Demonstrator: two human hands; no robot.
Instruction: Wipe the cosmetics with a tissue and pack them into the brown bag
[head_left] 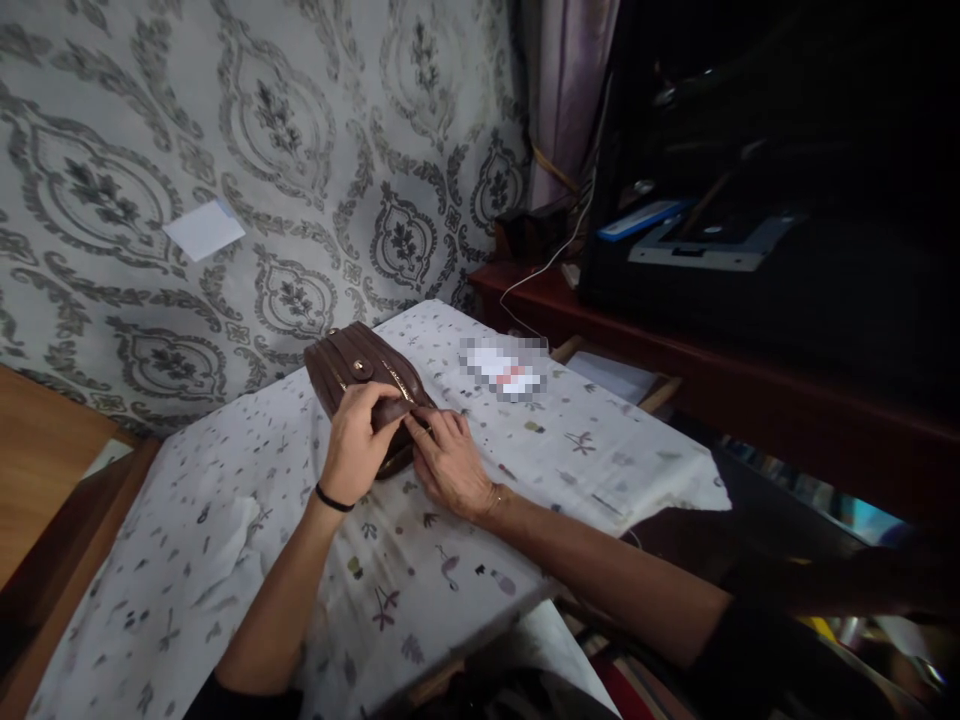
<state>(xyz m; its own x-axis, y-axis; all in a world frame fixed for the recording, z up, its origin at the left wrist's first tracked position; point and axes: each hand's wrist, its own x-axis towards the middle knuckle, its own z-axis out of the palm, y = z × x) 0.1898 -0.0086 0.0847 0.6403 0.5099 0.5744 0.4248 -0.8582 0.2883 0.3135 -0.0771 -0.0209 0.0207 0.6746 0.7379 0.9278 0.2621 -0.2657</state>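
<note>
A brown leather bag with gold-toothed zippers and a round metal snap lies on the cloth-covered table. My left hand, with a black band at the wrist, is closed on the bag's near part, thumb and forefinger pinched near the end of a zipper. Right beside those fingertips, my right hand grips the bag's near right edge with bent fingers. The fingertips of both hands nearly meet. Whether they hold a zipper pull is too small to make out, and the hands cover part of the bag.
A white patterned cloth covers the table. On it, right of the bag, lies a blurred-out white and red item. A dark red cabinet with a large black screen and a partly open drawer stands at the right. Patterned wallpaper rises behind.
</note>
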